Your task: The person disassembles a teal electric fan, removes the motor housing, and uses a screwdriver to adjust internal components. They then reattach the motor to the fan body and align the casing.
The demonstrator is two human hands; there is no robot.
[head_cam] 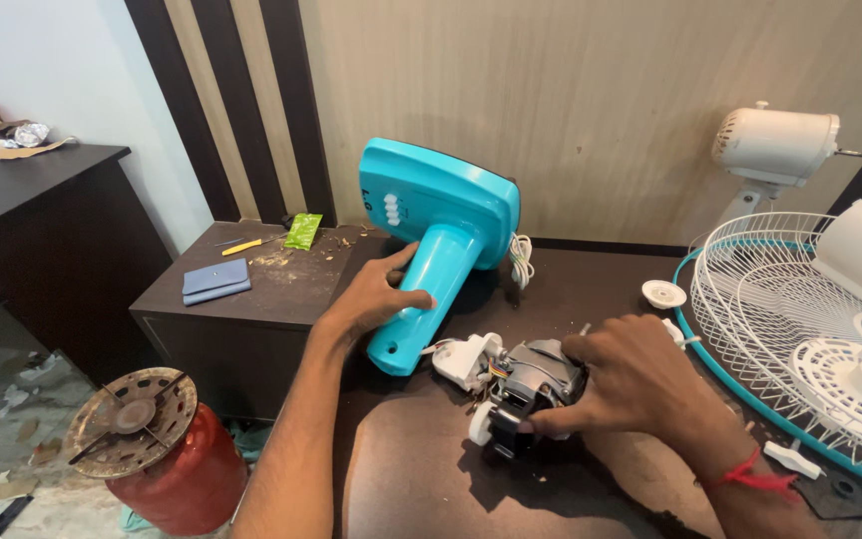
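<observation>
My left hand grips the tube of a turquoise fan stand base, which lies tipped on the dark brown table. My right hand is closed over a grey fan motor with a white plastic bracket and coloured wires, resting on the table just right of the stand tube. A red thread is around my right wrist.
A white wire fan guard with turquoise rim lies at the right, a white motor housing behind it. A small white cap lies nearby. A low cabinet holds a blue cloth, screwdriver and green packet. A red gas cylinder stands on the floor.
</observation>
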